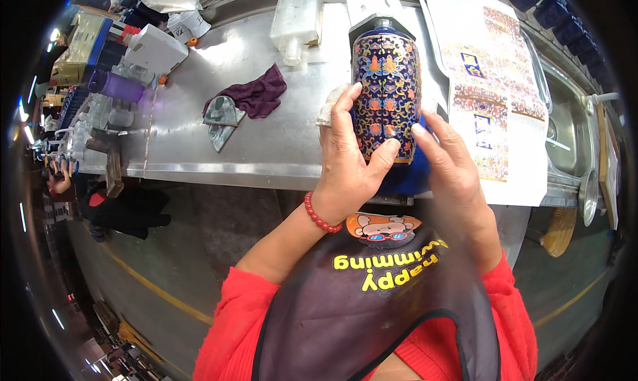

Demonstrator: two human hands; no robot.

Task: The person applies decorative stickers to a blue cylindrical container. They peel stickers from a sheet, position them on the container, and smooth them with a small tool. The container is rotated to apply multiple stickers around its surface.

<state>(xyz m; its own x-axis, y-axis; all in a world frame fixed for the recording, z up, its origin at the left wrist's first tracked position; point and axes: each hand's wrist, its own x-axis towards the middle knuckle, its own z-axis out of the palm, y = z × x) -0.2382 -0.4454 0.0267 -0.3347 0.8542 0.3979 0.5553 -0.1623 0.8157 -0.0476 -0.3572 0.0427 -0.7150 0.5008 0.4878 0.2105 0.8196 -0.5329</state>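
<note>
A dark blue bottle (387, 92) with a dense, colourful floral pattern lies on the metal worktop, its neck pointing away from me. My left hand (349, 158) grips its lower left side, fingers along the edge and thumb pressed across the lower face. On the opposite edge, the fingertips of my right hand (455, 158) touch the bottle, with those fingers stretched out and slightly apart. Plain blue material shows below the patterned face; I cannot make out what it is. Right of the bottle lies a large white sheet (528, 152) printed with similar patterned panels.
A purple cloth (256, 96) and a folded grey-green cloth (222, 118) lie on the metal worktop (186, 138) to the left. A clear glass bottle (297, 19) lies behind them. At far left is a purple bottle (116, 87); at right, a sink (563, 142).
</note>
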